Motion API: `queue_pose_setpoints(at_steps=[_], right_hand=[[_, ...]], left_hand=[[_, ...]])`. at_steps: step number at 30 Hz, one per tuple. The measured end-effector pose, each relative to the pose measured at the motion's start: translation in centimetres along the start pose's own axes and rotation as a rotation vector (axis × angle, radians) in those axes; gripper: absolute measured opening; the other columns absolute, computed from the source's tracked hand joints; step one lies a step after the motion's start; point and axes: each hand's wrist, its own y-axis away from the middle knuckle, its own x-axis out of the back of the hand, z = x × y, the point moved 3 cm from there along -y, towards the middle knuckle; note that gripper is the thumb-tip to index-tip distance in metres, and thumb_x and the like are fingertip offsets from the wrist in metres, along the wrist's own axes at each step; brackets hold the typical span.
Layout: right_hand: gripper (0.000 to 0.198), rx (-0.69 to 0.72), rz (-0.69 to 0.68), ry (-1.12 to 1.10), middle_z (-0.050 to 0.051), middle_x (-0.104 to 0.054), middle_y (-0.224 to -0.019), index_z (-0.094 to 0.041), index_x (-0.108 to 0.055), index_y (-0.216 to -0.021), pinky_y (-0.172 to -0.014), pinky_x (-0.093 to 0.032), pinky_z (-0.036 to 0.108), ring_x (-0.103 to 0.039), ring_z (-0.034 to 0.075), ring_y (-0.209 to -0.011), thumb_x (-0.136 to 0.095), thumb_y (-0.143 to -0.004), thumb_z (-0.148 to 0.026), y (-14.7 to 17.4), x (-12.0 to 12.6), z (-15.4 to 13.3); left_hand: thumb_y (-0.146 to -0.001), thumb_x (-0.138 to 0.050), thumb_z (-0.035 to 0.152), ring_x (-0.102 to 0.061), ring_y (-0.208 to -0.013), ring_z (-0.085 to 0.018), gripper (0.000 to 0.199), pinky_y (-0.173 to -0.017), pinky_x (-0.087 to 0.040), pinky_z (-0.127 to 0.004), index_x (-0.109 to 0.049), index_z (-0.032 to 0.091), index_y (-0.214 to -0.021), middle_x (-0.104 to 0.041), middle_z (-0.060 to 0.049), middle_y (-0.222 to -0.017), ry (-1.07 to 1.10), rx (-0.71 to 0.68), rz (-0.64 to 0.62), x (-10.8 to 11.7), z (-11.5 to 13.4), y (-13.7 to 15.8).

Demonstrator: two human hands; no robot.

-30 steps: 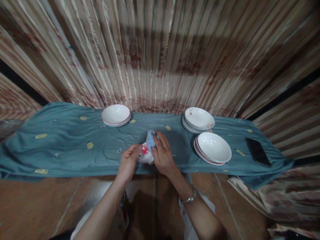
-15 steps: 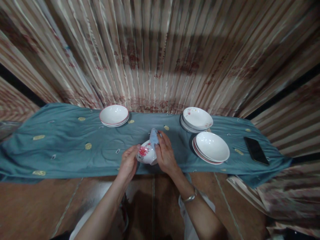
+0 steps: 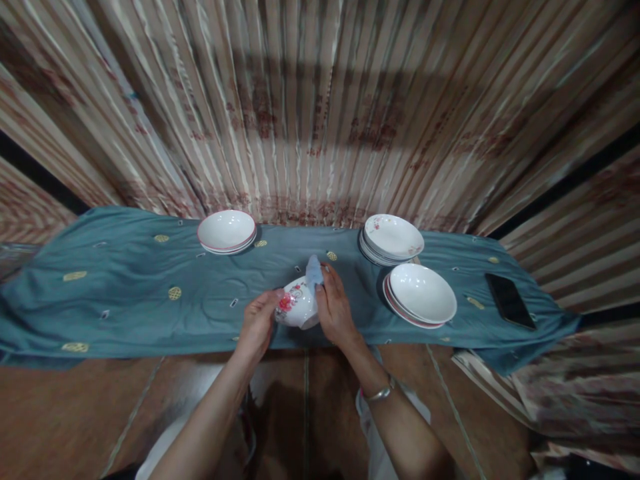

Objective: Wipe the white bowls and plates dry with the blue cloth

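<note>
A white bowl [image 3: 299, 305] with red flowers on its outside is tilted on its side over the front of the cloth-covered table. My left hand [image 3: 260, 321] grips its left edge between thumb and fingers. On the bowl's right side, my right hand [image 3: 336, 303] is closed on a light blue cloth [image 3: 314, 272] and presses it against the rim. Part of the cloth, and whatever lies inside the bowl, is hidden by the fingers.
Red-rimmed stacked bowls [image 3: 227, 230] stand at the back left. To the right are a stack of flowered plates [image 3: 394, 237] and a stack of white bowls [image 3: 424, 293]. A black phone [image 3: 510, 300] lies farther right on the teal tablecloth [image 3: 135, 313]. Behind hangs a striped curtain [image 3: 300, 120].
The bowl has turned slightly, and my right hand with the cloth has shifted a little to the right along its rim. My left hand keeps its grip. The stacks have not moved.
</note>
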Motion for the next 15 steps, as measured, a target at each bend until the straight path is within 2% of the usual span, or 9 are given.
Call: queue_pose_setpoints(at_steps=[5, 11, 15], right_hand=[[0.046, 0.003, -0.001, 0.022, 0.017, -0.045, -0.142, -0.012, -0.041, -0.139, -0.112, -0.034, 0.046, -0.038, 0.023, -0.135, -0.029, -0.098, -0.028, 0.0, 0.0, 0.1], [0.046, 0.031, -0.033, 0.075, 0.015, -0.044, -0.143, -0.015, -0.039, -0.141, -0.112, -0.034, 0.048, -0.037, 0.023, -0.136, -0.028, -0.098, -0.027, 0.1, -0.1, -0.7], [0.045, 0.049, -0.035, 0.101, 0.017, -0.043, -0.143, -0.013, -0.040, -0.139, -0.111, -0.035, 0.048, -0.037, 0.024, -0.135, -0.028, -0.098, -0.027, 0.1, -0.1, -1.0]], left_hand=[[-0.049, -0.084, 0.046, -0.058, -0.060, -0.014, 0.039, -0.060, -0.045, -0.025, -0.075, 0.018, -0.075, -0.072, -0.003, -0.069, -0.202, -0.091, -0.005, 0.0, 1.2, 0.0], [-0.062, -0.075, 0.046, -0.065, -0.086, -0.022, 0.040, -0.079, -0.047, -0.030, -0.076, 0.020, -0.092, -0.075, -0.007, -0.095, -0.439, -0.237, -0.045, 0.2, 2.2, 0.4], [-0.066, -0.073, 0.046, -0.063, -0.076, -0.019, 0.037, -0.071, -0.047, -0.027, -0.074, 0.020, -0.093, -0.074, -0.004, -0.088, -0.459, -0.217, -0.122, 0.1, 1.7, 0.6]])
